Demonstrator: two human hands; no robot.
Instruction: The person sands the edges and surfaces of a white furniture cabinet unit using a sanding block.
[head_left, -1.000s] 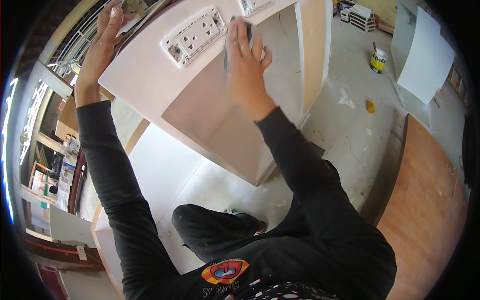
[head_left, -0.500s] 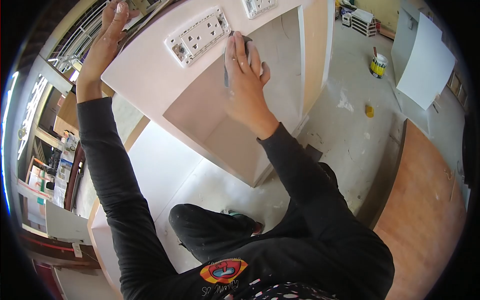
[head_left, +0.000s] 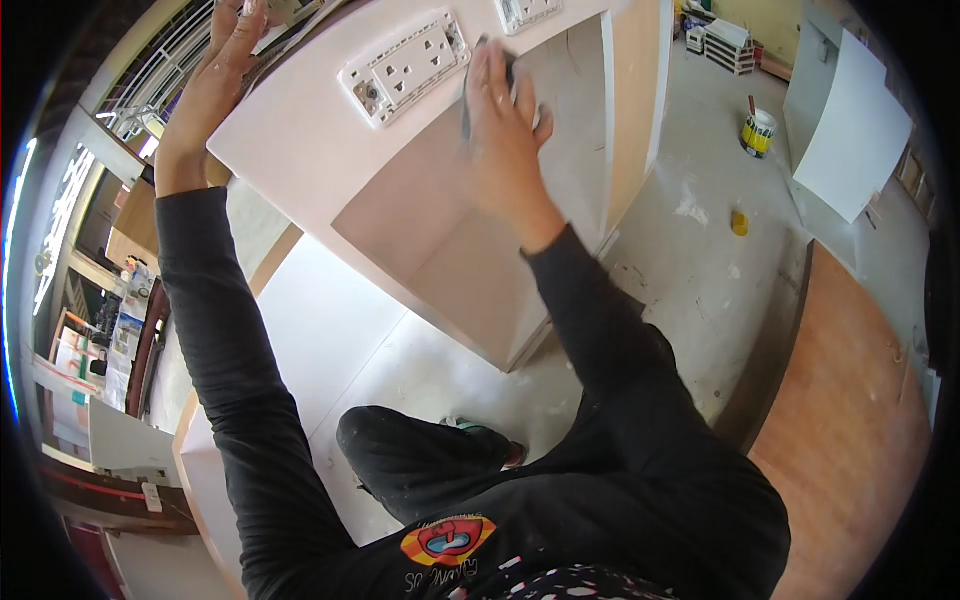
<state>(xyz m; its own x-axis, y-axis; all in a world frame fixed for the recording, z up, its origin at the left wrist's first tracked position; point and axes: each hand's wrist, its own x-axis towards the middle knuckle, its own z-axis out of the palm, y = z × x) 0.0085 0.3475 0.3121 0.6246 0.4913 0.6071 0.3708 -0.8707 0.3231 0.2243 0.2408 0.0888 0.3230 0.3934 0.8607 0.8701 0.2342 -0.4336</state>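
My right hand (head_left: 508, 130), slightly blurred, presses a dark grey piece of sandpaper (head_left: 467, 118) against the pale pink cabinet face (head_left: 295, 125). It is just right of a white outlet plate (head_left: 405, 72), above the cabinet's open compartment (head_left: 430, 220). Part of the sandpaper is hidden under my fingers. A second white outlet (head_left: 528, 12) is cut by the top of the view. At the upper left, my left hand (head_left: 215, 80) is raised beside the cabinet's far edge. Its dusty fingers are stretched out, and nothing shows in them.
A brown curved wood panel (head_left: 850, 430) stands at the right. On the grey floor are a paint bucket (head_left: 758, 135) with a handle sticking out and a small yellow container (head_left: 739, 222). A white sheet (head_left: 855, 125) leans at the upper right. My bent knee (head_left: 400, 455) is beside the cabinet's base.
My right hand and the sandpaper have moved a little up and to the right along the cabinet face. My left hand stays at the far edge, and the view has shifted slightly.
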